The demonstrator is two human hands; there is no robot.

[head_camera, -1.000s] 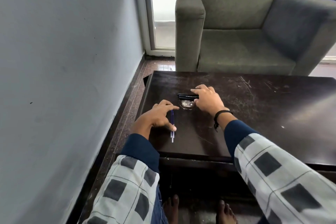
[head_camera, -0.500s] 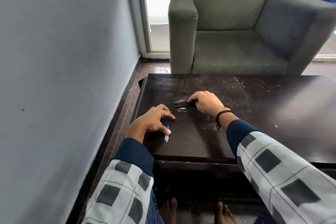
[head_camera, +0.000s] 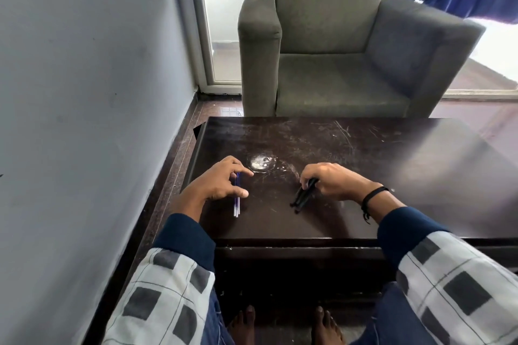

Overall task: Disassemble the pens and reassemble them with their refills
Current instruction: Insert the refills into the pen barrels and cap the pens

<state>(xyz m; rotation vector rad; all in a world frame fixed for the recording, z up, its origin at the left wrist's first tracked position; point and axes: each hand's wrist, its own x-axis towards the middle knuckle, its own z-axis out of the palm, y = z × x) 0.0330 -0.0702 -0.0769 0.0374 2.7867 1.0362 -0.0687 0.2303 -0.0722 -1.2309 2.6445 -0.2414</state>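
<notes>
On the dark wooden table (head_camera: pixel 364 171), my left hand (head_camera: pixel 221 182) rests over a small bunch of thin blue-and-clear pen refills (head_camera: pixel 237 204). Thumb and fingers lie on either side of them, and their lower ends stick out toward me. My right hand (head_camera: pixel 333 180) is closed on a bundle of black pen bodies (head_camera: pixel 304 196). The bundle slants down to the left with its ends touching the table. How many pens or refills there are is hidden by the fingers.
A whitish round stain (head_camera: pixel 260 163) marks the table between and beyond my hands. A grey armchair (head_camera: pixel 336 59) stands behind the table. A grey wall (head_camera: pixel 84 92) runs close along the left side. My bare feet (head_camera: pixel 283 325) are under the table's front edge.
My right hand has pulled the black pen bodies off the white stain toward me and to the right, turning them to a slant. The left hand stays on the refills.
</notes>
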